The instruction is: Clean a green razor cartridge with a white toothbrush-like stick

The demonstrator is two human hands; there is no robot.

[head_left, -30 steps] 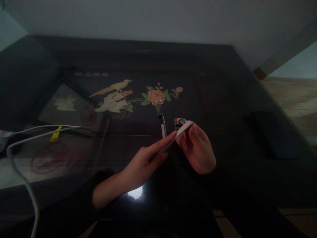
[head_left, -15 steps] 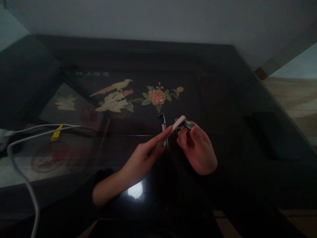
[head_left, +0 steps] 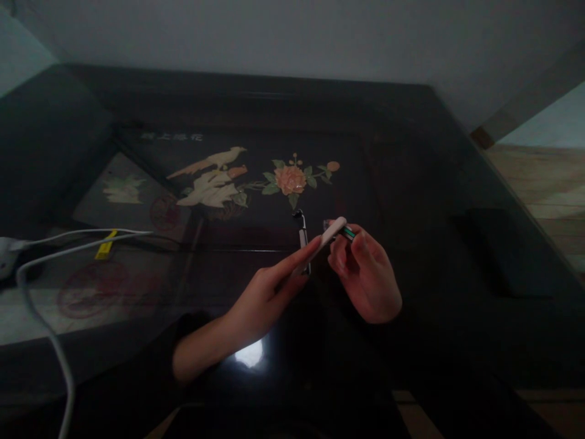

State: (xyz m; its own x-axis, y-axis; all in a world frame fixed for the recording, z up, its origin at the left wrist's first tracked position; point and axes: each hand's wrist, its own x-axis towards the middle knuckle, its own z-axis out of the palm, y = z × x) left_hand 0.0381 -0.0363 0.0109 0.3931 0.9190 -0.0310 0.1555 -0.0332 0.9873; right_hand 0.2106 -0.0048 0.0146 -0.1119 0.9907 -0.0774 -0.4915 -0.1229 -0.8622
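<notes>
My left hand is closed on a slim, pale bar-shaped object, gripping its lower end between thumb and fingers. The bar tilts up toward the right. My right hand pinches a small dark piece with a green stripe against the bar's upper end. Dim light hides whether the piece sits in the bar or only touches it. Behind my left fingertips, a narrow white-and-black item with a dark curled tip lies on the dark glossy table, partly covered by the bar and hand.
White cables with a yellow tag run from a white plug on the left. A dark flat rectangular object lies at the right. A bird-and-flower picture decorates the tabletop. A pale wall stands behind.
The bar has shifted slightly right and down with my left hand. My right hand keeps nearly the same place and grip. The other things appear unmoved.
</notes>
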